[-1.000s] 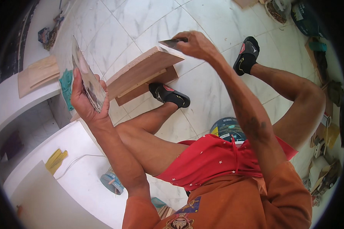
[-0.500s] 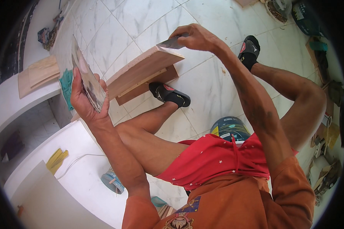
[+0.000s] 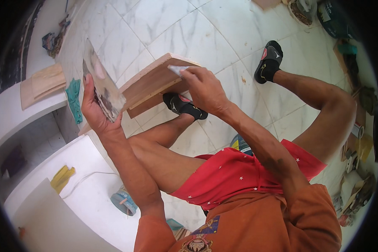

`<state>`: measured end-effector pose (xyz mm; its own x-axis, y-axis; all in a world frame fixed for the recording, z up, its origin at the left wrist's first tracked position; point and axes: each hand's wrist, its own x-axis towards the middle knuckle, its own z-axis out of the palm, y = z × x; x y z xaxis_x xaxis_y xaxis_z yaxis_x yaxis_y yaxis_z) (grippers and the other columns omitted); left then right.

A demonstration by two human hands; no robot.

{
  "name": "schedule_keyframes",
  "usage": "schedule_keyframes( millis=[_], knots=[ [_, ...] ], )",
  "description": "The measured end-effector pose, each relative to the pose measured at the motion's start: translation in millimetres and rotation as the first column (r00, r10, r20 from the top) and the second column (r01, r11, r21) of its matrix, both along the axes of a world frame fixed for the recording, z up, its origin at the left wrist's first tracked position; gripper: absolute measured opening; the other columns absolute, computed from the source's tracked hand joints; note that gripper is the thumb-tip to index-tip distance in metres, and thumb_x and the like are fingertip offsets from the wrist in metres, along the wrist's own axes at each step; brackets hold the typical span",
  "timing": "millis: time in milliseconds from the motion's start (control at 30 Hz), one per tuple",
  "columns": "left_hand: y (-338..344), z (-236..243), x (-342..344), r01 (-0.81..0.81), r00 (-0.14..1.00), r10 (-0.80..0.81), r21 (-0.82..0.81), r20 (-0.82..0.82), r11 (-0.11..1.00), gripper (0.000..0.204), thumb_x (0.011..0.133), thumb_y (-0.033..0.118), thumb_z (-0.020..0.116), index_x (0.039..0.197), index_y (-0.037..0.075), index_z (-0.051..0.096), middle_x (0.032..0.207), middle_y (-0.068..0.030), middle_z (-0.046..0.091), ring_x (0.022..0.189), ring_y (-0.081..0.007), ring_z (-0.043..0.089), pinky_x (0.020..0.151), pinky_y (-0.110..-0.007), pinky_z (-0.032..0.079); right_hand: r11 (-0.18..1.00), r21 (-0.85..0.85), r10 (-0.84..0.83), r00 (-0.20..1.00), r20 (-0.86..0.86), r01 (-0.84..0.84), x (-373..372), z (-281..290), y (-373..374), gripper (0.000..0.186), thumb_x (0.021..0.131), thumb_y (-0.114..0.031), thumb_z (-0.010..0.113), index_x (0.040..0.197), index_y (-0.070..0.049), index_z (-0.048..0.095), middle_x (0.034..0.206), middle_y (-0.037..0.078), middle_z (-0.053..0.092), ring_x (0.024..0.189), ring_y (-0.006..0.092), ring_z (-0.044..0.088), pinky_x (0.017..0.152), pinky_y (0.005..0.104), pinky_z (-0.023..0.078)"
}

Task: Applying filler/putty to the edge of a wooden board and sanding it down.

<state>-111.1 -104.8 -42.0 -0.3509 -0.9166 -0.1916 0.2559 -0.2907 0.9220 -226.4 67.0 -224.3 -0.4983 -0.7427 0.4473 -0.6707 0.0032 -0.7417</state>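
Observation:
My left hand [image 3: 95,107] grips a thin flat plate [image 3: 100,77] smeared with whitish paste and dark stains, tilted steeply upward. In my right hand [image 3: 206,90] is a putty knife [image 3: 177,69]; its pale blade shows beyond the fingers and the handle is hidden in the grasp. Below and behind the blade a wooden board piece [image 3: 153,82] stands at an angle, its pale long edge facing up. I cannot tell whether the blade touches the board. A lower plank of the same piece lies beside my left foot [image 3: 182,105].
A white curved counter [image 3: 77,201] at the left carries a yellow cloth [image 3: 63,177] and a cable. Wood sheets [image 3: 44,84] and a teal cloth [image 3: 74,98] lie farther back. A blue tub [image 3: 124,201] is near my left arm. Buckets and clutter line the right wall.
My right hand has moved left and nearer to me with the putty knife, from the board's far end to over its near face. The plate in my left hand has turned slightly.

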Motion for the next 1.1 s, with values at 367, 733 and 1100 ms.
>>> schedule_keyframes(
  millis=[367, 733, 1100],
  knots=[
    [10, -11, -12, 0.206, 0.978, -0.204, -0.153, 0.03, 0.966, 0.034, 0.096, 0.011, 0.062, 0.128, 0.002, 0.053, 0.112, -0.0092, 0.065, 0.097, -0.0173, 0.066, 0.085, -0.03, 0.055, 1.0, 0.019, -0.024, 0.993, 0.112, 0.022, 16, 10, 13, 0.044, 0.085, 0.007, 0.056, 0.127, -0.001, 0.058, 0.114, 0.018, 0.061, 0.099, 0.0368, 0.062, 0.082, 0.0397, 0.053],
    [30, -3, -16, 0.354, 0.93, -0.34, -0.089, 0.142, 0.931, 0.036, 0.093, 0.011, 0.066, 0.125, -0.001, 0.055, 0.102, -0.0062, 0.065, 0.085, -0.0103, 0.064, 0.073, -0.025, 0.056, 0.966, 0.021, 0.259, 0.952, -0.161, -0.259, -81, 189, 62, 0.032, 0.086, 0.003, 0.063, 0.116, -0.007, 0.069, 0.105, 0.008, 0.068, 0.098, 0.0234, 0.064, 0.084, 0.0352, 0.051],
    [34, -5, -18, 0.517, 0.843, -0.498, -0.05, 0.203, 0.855, 0.044, 0.091, 0.015, 0.069, 0.127, -0.003, 0.054, 0.104, -0.0097, 0.066, 0.082, -0.0114, 0.066, 0.068, -0.026, 0.059, 0.847, 0.329, 0.526, 0.575, -0.627, -0.416, -94, 221, 52, 0.053, 0.07, -0.003, 0.069, 0.122, -0.01, 0.065, 0.124, 0.006, 0.064, 0.12, 0.0271, 0.057, 0.1, 0.0439, 0.045]
  ],
)
